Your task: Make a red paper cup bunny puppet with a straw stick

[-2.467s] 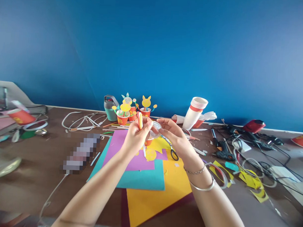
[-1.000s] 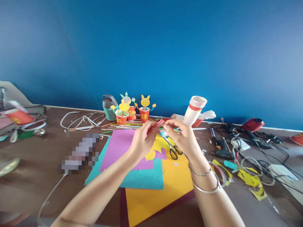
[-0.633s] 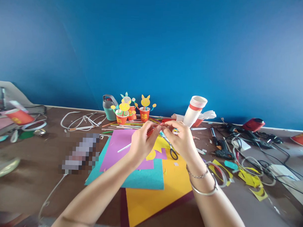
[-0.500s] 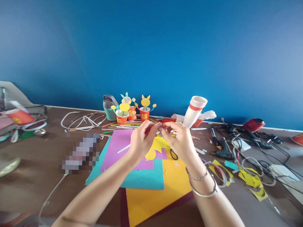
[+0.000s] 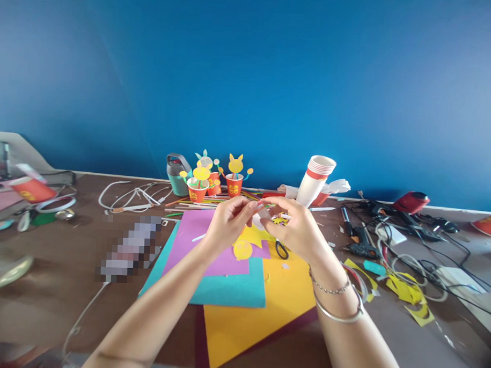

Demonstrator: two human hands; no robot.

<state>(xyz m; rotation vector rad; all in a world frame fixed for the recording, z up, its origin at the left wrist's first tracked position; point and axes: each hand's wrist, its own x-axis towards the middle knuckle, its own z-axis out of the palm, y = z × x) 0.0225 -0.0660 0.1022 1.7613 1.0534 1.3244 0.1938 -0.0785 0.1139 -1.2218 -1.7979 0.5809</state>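
Note:
My left hand (image 5: 231, 222) is closed in a pinch above the stacked coloured papers. Its thumb and forefinger meet the fingertips of my right hand (image 5: 294, 224), which are also drawn together. Between them shows a small whitish, see-through piece (image 5: 264, 213) with a bit of red at the fingertips; its kind is too small to tell. Below lies a purple sheet (image 5: 218, 263) on a teal sheet (image 5: 229, 292), with an orange-yellow sheet (image 5: 248, 334) underneath. A round yellow paper cutout (image 5: 242, 250) and scissors (image 5: 282, 250) lie under my hands. A thin white stick (image 5: 198, 237) shows beside my left wrist.
Red paper cups with animal cutouts (image 5: 234, 184) stand by the blue wall near a teal bottle (image 5: 179, 173). A stack of white cups (image 5: 312, 181) leans behind my right hand. To the right are a glue gun (image 5: 362, 242), cables and yellow scraps (image 5: 405, 289).
My right hand has shifted slightly right and its thumb has dropped away from the fingertips. The whitish piece now shows between my hands, and less red is visible in my left hand.

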